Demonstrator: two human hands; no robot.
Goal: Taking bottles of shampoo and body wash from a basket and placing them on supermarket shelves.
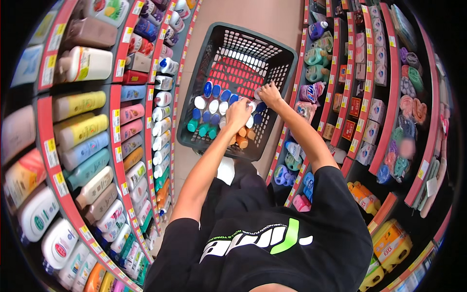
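Note:
A dark plastic shopping basket (182, 120) with slotted walls stands before me on the aisle floor. Bottles with blue caps (208, 89), white caps (223, 107), green caps (192, 125) and orange caps (242, 141) are grouped upright in its near part. My left hand (238, 114) is over the middle of these bottles, fingers bent around a white-topped one; its hold is partly hidden. At the basket's right side, my right hand (269, 94) has its fingers on a whitish item (257, 93), too small to name. Red shows through the slots at the far end.
Shelves with red price rails (54, 146) line the left side, full of shampoo and lotion bottles (84, 131). On the right, shelves hold detergent jugs (316, 56), boxed soap (371, 131) and rolled towels (412, 106). Pale floor (251, 14) shows beyond the basket.

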